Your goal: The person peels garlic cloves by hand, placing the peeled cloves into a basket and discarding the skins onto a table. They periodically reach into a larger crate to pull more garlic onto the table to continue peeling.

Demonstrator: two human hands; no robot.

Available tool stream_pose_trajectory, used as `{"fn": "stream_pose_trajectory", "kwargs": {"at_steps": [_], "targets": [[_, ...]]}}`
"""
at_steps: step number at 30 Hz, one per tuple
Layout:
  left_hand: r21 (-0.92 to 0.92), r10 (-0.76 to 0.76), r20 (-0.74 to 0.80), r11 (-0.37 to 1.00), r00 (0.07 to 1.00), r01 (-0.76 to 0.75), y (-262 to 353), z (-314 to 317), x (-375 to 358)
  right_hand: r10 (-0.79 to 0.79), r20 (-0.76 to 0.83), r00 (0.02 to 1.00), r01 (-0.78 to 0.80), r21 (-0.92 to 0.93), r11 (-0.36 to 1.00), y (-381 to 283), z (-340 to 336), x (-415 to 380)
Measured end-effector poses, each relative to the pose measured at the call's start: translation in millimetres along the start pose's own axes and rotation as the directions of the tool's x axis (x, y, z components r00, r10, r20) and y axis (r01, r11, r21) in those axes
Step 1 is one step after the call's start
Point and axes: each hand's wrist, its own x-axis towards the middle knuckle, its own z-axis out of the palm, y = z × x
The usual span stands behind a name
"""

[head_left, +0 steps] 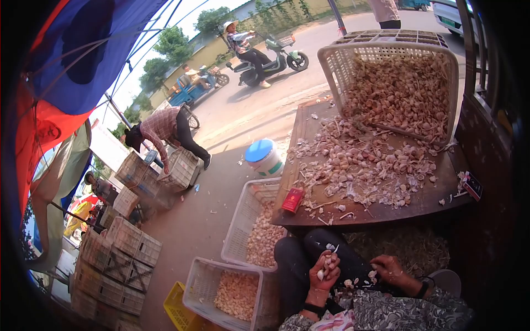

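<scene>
My left hand is above my lap, palm up, with its fingers curled round several garlic cloves. To its right, my right hand is low over my thigh, its fingers bent together; whatever may be between them is too small to name. Garlic bits and peel lie on my lap between the hands. Beyond them, loose garlic is spread over the wooden table, in front of a tipped white basket full of garlic.
Two white crates of cloves stand left of my legs, beside a yellow crate. A blue-lidded bucket is by the table. A red box lies at its edge. A person bends over crates; a scooter carries a rider.
</scene>
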Motion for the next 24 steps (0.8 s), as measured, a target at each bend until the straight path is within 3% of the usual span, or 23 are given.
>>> {"fn": "stream_pose_trajectory", "kwargs": {"at_steps": [1, 2, 3, 5, 9, 12, 13, 15, 17, 18, 19, 21, 24], "targets": [[0.009, 0.008, -0.005, 1.000, 1.000, -0.008, -0.5, 1.2, 0.1, 0.177, 0.030, 0.984, -0.180, 0.133, 0.975, -9.0, -3.6, -0.3], [0.018, 0.016, -0.010, 1.000, 1.000, -0.016, -1.2, 2.1, -0.4, 0.055, -0.031, 0.998, -0.049, 0.168, 0.985, 2.3, -2.6, 4.2], [0.016, 0.017, -0.010, 1.000, 1.000, -0.017, -0.9, 1.4, -0.4, 0.055, -0.029, 0.998, -0.050, 0.166, 0.985, -4.9, -7.2, 5.4], [-0.007, -0.009, 0.037, 1.000, 0.999, 0.009, 0.5, -1.6, -0.3, 0.148, 0.024, 0.989, -0.138, 0.529, 0.838, -54.1, -31.8, 14.6], [-0.005, -0.007, 0.023, 1.000, 1.000, 0.007, 0.5, -4.7, -0.6, -0.025, 0.047, 0.999, -0.015, 0.698, 0.716, -144.4, -72.6, 14.7], [0.017, 0.000, 0.021, 1.000, 1.000, -0.001, 2.9, -5.6, -3.8, -0.330, 0.061, 0.942, 0.177, 0.745, 0.643, -197.3, -89.5, -0.5], [0.034, -0.001, 0.030, 0.999, 1.000, 0.000, 2.6, -9.3, -2.0, -0.424, 0.059, 0.904, 0.237, 0.757, 0.609, -213.4, -93.1, -5.4], [0.076, 0.040, -0.008, 0.996, 0.999, -0.039, 1.8, -13.0, -2.9, -0.781, -0.024, 0.624, 0.598, 0.658, 0.457, -228.2, -95.6, -2.4], [-0.046, -0.177, 0.077, 0.982, 0.981, 0.181, 17.6, -36.7, 2.9, -0.897, 0.229, 0.379, 0.510, 0.757, 0.409, -248.8, -110.5, -3.1], [-0.026, -0.125, 0.050, 0.992, 0.991, 0.127, 15.0, -36.8, -0.8, -0.929, 0.099, 0.356, 0.487, 0.829, 0.274, -254.7, -106.1, -10.2], [-0.002, -0.062, 0.025, 0.998, 0.998, 0.062, 4.9, -10.3, -4.9, -0.991, 0.020, 0.136, 0.679, 0.726, 0.108, -247.7, -103.9, -4.9], [0.036, -0.048, 0.043, 0.998, 0.998, 0.046, 2.3, -3.6, -1.8, -0.977, -0.121, 0.176, 0.654, 0.756, 0.024, -254.9, -96.8, -19.9], [0.049, -0.050, 0.018, 0.998, 0.999, 0.049, 4.5, -6.5, -5.1, -0.988, -0.080, 0.131, 0.645, 0.764, 0.024, -254.5, -94.1, -23.9]]}}
